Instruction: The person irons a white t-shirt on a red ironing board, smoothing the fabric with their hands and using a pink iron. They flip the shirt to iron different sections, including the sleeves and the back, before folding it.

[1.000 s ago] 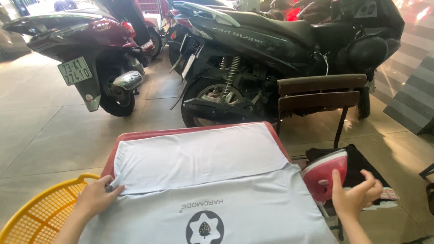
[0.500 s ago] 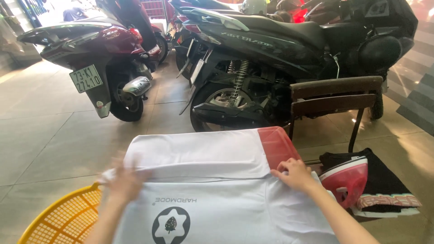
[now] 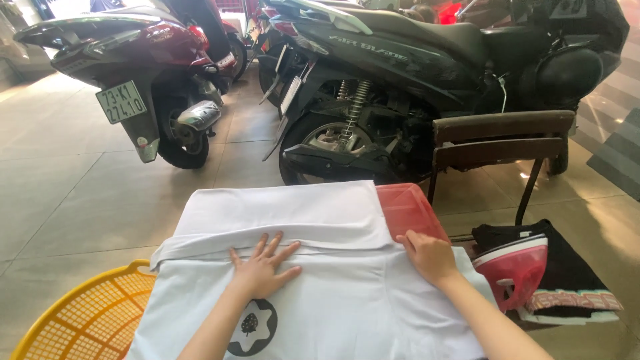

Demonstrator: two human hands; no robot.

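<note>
A white T-shirt (image 3: 320,220) with a round dark print lies spread on a red ironing board (image 3: 408,208), its far part folded over toward me. My left hand (image 3: 263,267) rests flat with fingers spread on the fold line at the shirt's middle. Over at the shirt's right edge, my right hand (image 3: 429,255) presses on the same fold with fingers curled down. A pink and white iron (image 3: 513,267) stands upright just right of the board, clear of both hands.
A yellow plastic basket (image 3: 80,317) sits at the lower left. Dark folded clothes (image 3: 567,280) lie on the floor beside the iron. A brown wooden chair (image 3: 500,143) stands behind the board. Two parked scooters, one dark (image 3: 427,73) and one maroon (image 3: 147,67), fill the tiled floor beyond.
Both hands have moved inward onto the shirt: the left from the left edge to the middle, the right from near the iron to the fold. The far part now lies folded over.
</note>
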